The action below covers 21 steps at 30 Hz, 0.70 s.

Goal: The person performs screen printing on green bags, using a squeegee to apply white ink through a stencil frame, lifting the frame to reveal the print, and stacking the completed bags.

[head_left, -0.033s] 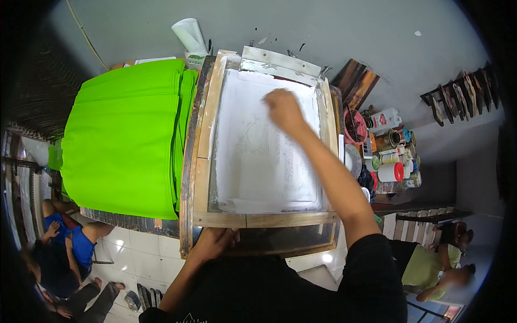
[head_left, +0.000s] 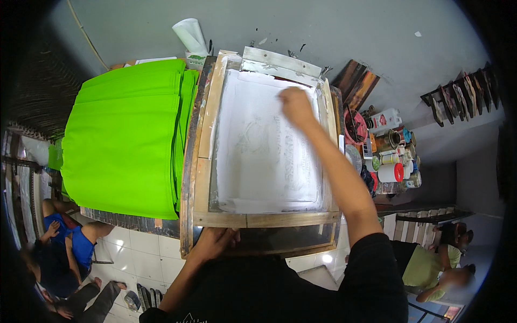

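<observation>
A wooden screen-printing frame [head_left: 280, 219] lies before me, its mesh [head_left: 253, 177] coated in white, with faint design marks showing through. Over the mesh's far right part is my right hand [head_left: 298, 106], closed like a fist and slightly smeared by motion. Whatever its fingers hold, if anything, is hidden. My left hand [head_left: 212, 242] is at the near left of the frame, its fingers curled against the underside of the front bar. A pale bar [head_left: 280, 62] with clamps holds the frame's far end.
Bright green fabric [head_left: 124, 145] is stacked on the left. Jars and tubs [head_left: 390, 172], a pink container [head_left: 355, 126] and a phone [head_left: 368, 146] crowd the right side. Squeegees [head_left: 463, 97] hang on the wall. Other people [head_left: 81, 231] sit at the lower left and lower right.
My right hand has shifted a little to the right over the white mesh, and more of the faint marks show. My left hand stays put.
</observation>
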Available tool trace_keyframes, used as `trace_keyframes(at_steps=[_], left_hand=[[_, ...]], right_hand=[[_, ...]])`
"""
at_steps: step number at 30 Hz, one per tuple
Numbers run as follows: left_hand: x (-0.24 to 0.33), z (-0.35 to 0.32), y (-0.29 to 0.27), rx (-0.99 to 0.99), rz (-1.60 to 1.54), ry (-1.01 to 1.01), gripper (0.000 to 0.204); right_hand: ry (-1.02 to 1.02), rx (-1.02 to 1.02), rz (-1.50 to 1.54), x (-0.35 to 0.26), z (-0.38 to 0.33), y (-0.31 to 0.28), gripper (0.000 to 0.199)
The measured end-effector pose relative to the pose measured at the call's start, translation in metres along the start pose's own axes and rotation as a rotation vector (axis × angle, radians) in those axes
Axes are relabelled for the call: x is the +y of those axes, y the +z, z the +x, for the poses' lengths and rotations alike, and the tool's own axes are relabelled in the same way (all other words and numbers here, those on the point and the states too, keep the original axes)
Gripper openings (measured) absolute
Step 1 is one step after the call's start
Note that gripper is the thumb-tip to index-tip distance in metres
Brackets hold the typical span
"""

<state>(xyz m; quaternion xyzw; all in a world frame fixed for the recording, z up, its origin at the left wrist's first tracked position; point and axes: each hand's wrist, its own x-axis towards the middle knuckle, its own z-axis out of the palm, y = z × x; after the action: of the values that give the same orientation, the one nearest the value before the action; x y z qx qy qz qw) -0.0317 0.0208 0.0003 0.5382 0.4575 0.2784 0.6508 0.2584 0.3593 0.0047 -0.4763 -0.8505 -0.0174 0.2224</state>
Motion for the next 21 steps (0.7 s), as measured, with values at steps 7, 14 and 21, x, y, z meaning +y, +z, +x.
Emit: trace_keyframes(at_steps=[7,14,21], left_hand=[[-0.006,-0.007,-0.001,0.06,-0.052,-0.023,0.024],[-0.004,-0.005,-0.004,0.011,0.022,-0.054,0.024],[-0.009,-0.003,0.001,0.015,-0.028,0.012,0.025]], right_hand=[[-0.229,-0.31,0.178,0.003,-0.046,-0.052,0.017],[-0.072,-0.37,0.173,0.032,-0.031,-0.058,0.021],[0.024,-0.314,-0.123,0.033,-0.006,-0.062,0.018]])
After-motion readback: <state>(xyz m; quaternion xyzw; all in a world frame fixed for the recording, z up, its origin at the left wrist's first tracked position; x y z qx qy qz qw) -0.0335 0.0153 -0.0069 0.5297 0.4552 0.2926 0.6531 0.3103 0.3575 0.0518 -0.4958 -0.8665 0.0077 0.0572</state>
